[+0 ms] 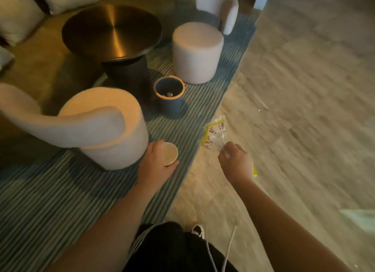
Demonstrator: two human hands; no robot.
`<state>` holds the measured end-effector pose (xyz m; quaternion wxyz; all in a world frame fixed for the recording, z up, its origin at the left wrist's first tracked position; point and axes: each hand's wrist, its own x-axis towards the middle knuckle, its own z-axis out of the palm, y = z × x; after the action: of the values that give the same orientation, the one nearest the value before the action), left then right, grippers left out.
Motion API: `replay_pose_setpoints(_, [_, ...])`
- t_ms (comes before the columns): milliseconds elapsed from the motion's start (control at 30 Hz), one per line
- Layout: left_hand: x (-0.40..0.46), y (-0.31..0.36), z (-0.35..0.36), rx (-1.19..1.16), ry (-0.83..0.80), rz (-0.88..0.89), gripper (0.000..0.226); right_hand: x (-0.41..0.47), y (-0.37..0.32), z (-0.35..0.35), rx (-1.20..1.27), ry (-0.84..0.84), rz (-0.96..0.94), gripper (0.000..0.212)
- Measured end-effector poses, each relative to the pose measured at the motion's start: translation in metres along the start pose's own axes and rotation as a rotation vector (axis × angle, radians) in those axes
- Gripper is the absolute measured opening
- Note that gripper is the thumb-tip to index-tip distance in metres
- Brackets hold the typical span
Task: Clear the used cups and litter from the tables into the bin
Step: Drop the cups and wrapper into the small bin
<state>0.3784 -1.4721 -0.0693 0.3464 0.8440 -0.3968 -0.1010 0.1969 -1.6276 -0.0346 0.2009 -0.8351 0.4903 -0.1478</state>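
Observation:
My left hand (pixel 156 160) grips a pale paper cup (pixel 169 153) from the side, its open mouth facing up toward me. My right hand (pixel 235 162) pinches a crumpled clear plastic wrapper (pixel 215 132) with yellow edges and red print, which sticks out ahead of the fingers. A small dark blue bin (pixel 169 93) with an orange rim stands on the striped rug ahead of both hands, with a little litter at its bottom. The round dark metal table (pixel 111 29) behind the bin shows a bare top.
A curved white armchair (pixel 91 125) stands just left of my left hand. A white round pouf (pixel 197 51) sits right of the table, another white chair (pixel 221 6) beyond it. The blue striped rug (pixel 50 200) ends at a pale wood floor (pixel 304 89). My dark clothing fills the bottom centre.

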Motion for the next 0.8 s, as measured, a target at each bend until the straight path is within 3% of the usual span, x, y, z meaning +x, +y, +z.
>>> replay_pose_setpoints(233, [0.149,0.013,0.048,-0.031,0.076,-0.181,0.072,0.196,0.002,0.019,0.073,-0.089,-0.089,0.012])
replay_pose_setpoints(567, [0.417,-0.057,0.133,-0.125,0.217,-0.501,0.078,0.513,-0.045,0.115,-0.109,-0.342,-0.358,0.016])
replay_pose_setpoints(800, [0.565,-0.076,0.163,-0.116,0.236,-0.678,0.076,0.702,-0.07,0.159,-0.123,-0.415,-0.357,0.014])
